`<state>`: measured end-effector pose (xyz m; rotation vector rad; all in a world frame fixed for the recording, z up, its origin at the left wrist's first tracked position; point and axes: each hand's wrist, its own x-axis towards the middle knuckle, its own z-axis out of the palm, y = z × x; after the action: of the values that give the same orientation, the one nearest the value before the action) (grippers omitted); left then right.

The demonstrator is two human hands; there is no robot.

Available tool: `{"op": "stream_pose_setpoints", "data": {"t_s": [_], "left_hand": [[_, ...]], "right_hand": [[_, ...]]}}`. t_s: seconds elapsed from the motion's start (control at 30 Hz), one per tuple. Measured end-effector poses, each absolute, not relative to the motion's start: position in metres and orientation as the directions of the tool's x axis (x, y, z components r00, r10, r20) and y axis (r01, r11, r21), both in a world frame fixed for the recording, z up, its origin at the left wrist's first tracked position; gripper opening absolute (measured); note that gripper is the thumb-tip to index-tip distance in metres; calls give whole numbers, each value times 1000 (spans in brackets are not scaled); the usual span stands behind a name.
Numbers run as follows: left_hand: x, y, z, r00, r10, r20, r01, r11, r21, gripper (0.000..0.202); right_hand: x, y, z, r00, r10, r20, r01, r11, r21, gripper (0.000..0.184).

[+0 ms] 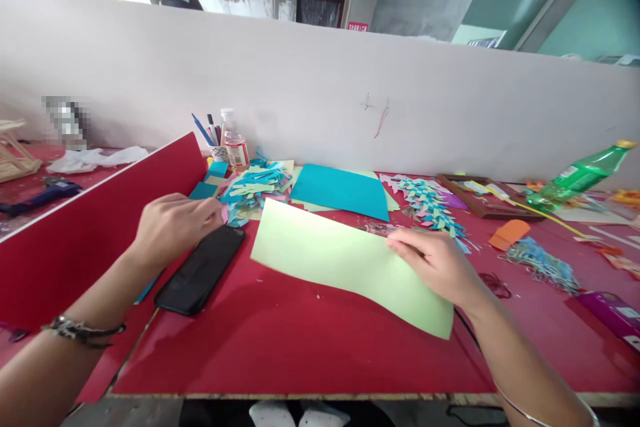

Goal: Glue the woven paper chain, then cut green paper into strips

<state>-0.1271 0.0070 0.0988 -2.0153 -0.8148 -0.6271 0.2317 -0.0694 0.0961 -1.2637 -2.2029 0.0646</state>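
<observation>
A pale green sheet of paper is held in the air over the red tabletop, bending along its length. My right hand pinches its upper edge toward the right end, thumb on the near side. My left hand hovers above a black phone, apart from the sheet. Its fingers are curled together, and I cannot make out whether anything is between them. Just beyond it lies a heap of blue, green and pink cut paper strips. A blue paper sheet rests on green paper behind the held sheet.
A low red partition stands at left. Along the white wall are a pen cup, a clear bottle and a fringed paper strand. At right are a wooden tray, a tilted green bottle and a blue thread bundle.
</observation>
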Motion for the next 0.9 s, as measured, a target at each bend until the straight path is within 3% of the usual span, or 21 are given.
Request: {"op": "stream_pose_setpoints", "data": {"t_s": [0.13, 0.23, 0.27, 0.4, 0.6, 0.67, 0.77, 0.9], "left_hand": [[-98, -10, 113, 609, 314, 728, 714, -617, -331, 8], [-58, -28, 120, 729, 275, 626, 558, -769, -312, 42], [-48, -32, 121, 739, 283, 611, 543, -788, -292, 44], [-33, -42, 121, 719, 336, 608, 528, -833, -164, 17], [-34, -44, 119, 789, 407, 459, 399, -909, 120, 28], [-31, -44, 116, 776, 439, 453, 437, -892, 115, 26], [-26, -44, 111, 744, 435, 507, 497, -868, 15, 29], [-20, -47, 108, 750, 372, 547, 443, -897, 3, 35]], "right_hand": [[221, -71, 100, -488, 707, 512, 734, 650, -199, 21], [201, -69, 108, -575, 601, 555, 654, 746, -130, 19], [195, -69, 110, -596, 563, 572, 622, 774, -114, 19], [181, -66, 117, -634, 469, 615, 592, 806, -5, 20], [179, -63, 116, -621, 443, 646, 648, 755, 105, 19], [179, -63, 115, -610, 461, 645, 678, 724, 125, 20], [173, -64, 113, -618, 468, 632, 686, 714, 142, 20], [163, -66, 105, -628, 421, 654, 632, 767, 113, 20]]}}
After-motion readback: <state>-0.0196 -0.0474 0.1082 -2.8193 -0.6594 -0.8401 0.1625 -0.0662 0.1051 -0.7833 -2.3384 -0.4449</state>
